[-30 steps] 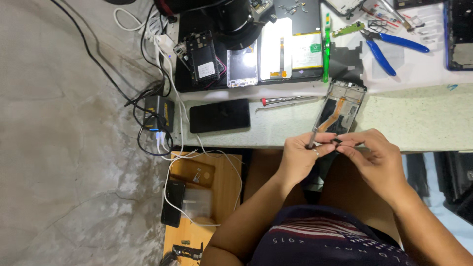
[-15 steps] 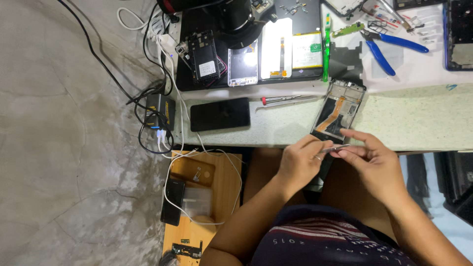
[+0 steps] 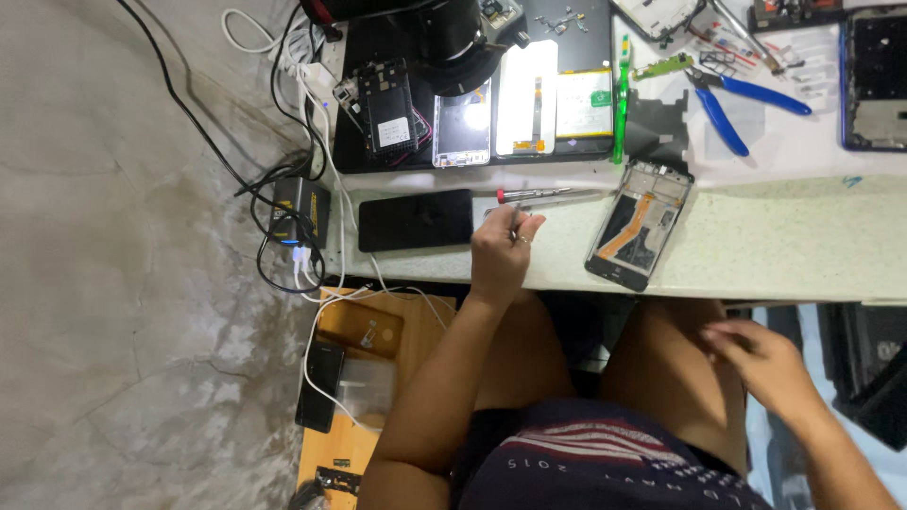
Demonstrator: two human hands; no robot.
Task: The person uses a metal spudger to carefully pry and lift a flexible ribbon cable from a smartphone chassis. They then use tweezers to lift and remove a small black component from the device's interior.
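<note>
My left hand (image 3: 503,253) rests on the pale worktop (image 3: 784,250), fingers pinched on a thin metal tool whose tip points at a red-tipped screwdriver (image 3: 548,195) lying just beyond it. A black phone (image 3: 416,219) lies face up to the left of this hand. An opened phone frame with an orange flex cable (image 3: 638,227) lies at the table edge to the right, untouched. My right hand (image 3: 756,364) hangs below the table edge beside my thigh, fingers loosely apart, holding nothing visible.
A black mat (image 3: 378,161) at the back holds several phone parts, screens and a battery. Blue-handled pliers (image 3: 732,99) lie at the back right. A charger block with cables (image 3: 298,212) hangs at the table's left end. A wooden stand (image 3: 364,378) below carries another phone (image 3: 319,385).
Both hands were together at the opened phone frame. My left hand has moved left toward the screwdriver, and my right hand has dropped off the table to my right side.
</note>
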